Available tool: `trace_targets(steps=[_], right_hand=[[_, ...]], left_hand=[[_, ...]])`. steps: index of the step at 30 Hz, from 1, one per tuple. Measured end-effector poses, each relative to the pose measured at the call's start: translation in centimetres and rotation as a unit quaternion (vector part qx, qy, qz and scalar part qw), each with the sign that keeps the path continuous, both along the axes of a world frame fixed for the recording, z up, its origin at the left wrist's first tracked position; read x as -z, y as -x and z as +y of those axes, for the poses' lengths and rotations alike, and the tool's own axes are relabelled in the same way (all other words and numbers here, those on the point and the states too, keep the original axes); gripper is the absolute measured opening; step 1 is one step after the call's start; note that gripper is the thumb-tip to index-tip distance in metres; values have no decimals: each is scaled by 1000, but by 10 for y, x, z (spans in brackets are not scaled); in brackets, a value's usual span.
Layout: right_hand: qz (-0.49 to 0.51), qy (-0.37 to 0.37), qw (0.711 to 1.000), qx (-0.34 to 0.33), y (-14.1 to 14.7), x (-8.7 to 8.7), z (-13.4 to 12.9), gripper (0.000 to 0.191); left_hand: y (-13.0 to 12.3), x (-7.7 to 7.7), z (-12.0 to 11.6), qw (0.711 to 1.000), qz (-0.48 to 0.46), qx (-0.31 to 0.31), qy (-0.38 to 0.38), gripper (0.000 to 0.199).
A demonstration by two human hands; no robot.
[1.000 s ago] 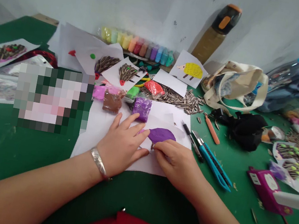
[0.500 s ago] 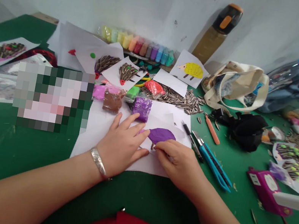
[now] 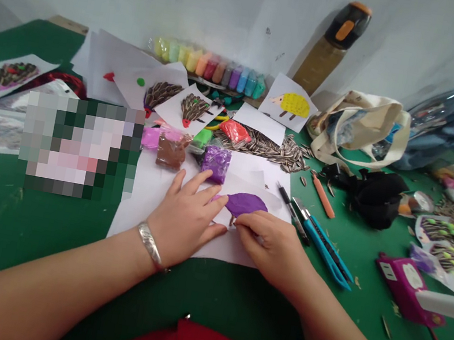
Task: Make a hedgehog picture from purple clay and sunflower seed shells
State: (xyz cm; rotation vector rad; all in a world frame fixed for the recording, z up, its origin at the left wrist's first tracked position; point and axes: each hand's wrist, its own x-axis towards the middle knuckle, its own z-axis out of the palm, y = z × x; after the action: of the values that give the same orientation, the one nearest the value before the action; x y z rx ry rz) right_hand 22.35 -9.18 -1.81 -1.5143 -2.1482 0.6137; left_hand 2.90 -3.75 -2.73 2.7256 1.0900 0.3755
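A flat, rounded shape of purple clay [image 3: 247, 204] lies on white paper [image 3: 135, 212] between my hands. My left hand [image 3: 186, 215] rests with its fingers spread, holding the paper down beside the purple shape's left end. With thumb and forefinger pinched together, my right hand [image 3: 271, 241] is at the lower edge of the purple clay. A small brown strip [image 3: 231, 219] sticks out below the shape, right by those fingertips. Whatever is inside the pinch is hidden. Bags of purple clay [image 3: 216, 163] and brown clay [image 3: 171, 151] lie above my left hand.
Sunflower seeds [image 3: 287, 152] are heaped behind the paper. To the right lie a pen [image 3: 292, 211], a blue cutter [image 3: 319, 242] and an orange clay tool [image 3: 322, 196]. Finished hedgehog pictures [image 3: 194, 108], a bottle [image 3: 331, 48] and a cloth bag [image 3: 357, 128] stand farther back.
Both hands keep nearly the same place and pose. The whole view has shifted very slightly.
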Motion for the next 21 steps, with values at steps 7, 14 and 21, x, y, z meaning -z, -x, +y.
trace_targets(steps=[7, 14, 21], right_hand=[[7, 5, 1000, 0, 0, 0, 0, 16], [14, -3, 1000, 11, -3, -4, 1, 16], [27, 0, 999, 41, -13, -6, 4, 17]], left_hand=[[0, 0, 0, 1000, 5, 0, -2, 40], [0, 0, 0, 1000, 8, 0, 0, 40], [-1, -1, 1, 1000, 11, -2, -2, 42]])
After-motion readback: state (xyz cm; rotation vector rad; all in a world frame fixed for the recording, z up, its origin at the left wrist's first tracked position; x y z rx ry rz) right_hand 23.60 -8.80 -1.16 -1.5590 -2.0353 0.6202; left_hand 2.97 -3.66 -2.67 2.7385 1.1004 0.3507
